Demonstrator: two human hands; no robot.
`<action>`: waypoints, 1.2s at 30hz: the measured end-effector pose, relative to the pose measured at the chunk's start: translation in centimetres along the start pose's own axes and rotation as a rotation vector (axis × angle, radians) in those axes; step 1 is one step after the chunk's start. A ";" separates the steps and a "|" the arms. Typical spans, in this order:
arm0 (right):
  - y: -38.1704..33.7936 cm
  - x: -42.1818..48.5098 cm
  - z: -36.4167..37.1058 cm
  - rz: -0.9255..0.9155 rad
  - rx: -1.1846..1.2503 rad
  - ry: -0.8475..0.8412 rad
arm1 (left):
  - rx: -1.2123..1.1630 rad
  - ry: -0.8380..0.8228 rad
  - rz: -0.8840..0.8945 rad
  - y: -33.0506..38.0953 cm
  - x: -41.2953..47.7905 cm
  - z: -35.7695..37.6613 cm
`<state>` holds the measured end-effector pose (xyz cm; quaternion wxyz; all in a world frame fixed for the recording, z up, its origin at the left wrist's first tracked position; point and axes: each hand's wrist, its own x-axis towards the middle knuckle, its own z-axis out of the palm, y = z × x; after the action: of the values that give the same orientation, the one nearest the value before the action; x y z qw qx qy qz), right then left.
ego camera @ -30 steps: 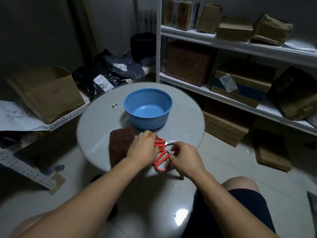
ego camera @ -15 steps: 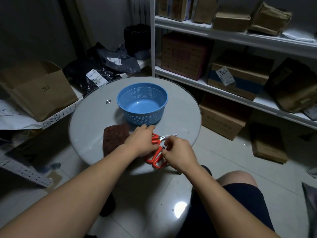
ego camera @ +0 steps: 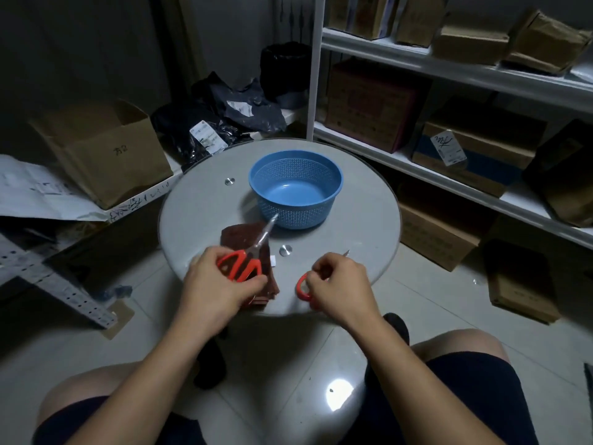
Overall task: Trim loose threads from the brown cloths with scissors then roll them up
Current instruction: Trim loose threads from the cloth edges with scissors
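Observation:
A flat stack of brown cloths (ego camera: 239, 236) lies on the near left part of the round glass table (ego camera: 199, 207). My left hand (ego camera: 215, 292) is over the stack's near end, shut on a pair of red-handled scissors (ego camera: 241, 266) whose blades point up towards the basket. My right hand (ego camera: 341, 290) is to the right, near the table's front edge, shut on a second pair of red-handled scissors (ego camera: 302, 286). Only one handle loop and the blade tip of that pair show past my fingers.
An empty blue mesh basket (ego camera: 295, 187) stands just behind the cloths at the table's middle. White shelves (ego camera: 449, 70) with cardboard boxes run along the right. An open box (ego camera: 106, 152) and black bags (ego camera: 224, 120) sit at the left. My knees are below the table.
My hands were together on the scissors right of the cloths. They have parted: the left hand has carried one pair left over the cloths, and the right hand keeps the other pair.

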<state>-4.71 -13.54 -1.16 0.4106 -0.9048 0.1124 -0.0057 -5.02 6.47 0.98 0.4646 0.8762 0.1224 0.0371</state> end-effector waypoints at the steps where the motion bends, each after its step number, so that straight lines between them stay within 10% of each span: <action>1: -0.7 0.2 1.0 -0.002 -0.021 -0.053 | -0.113 -0.037 -0.088 -0.9 -0.3 -0.6; 15: -3.4 0.2 7.0 0.171 0.005 -0.251 | -0.528 -0.150 -0.229 -7.3 -2.2 -3.5; 28: -2.8 -0.9 5.1 0.359 1.248 -0.644 | -0.727 -0.263 -0.220 -7.1 -2.2 -2.2; 36: -1.0 -1.3 7.0 0.385 1.425 -0.693 | -0.641 -0.284 -0.217 -7.4 -2.3 -0.8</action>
<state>-5.02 -7.46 -4.90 0.8929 -0.3415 0.1020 0.2750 -8.68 10.53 -4.50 0.7292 0.6645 0.1310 -0.0978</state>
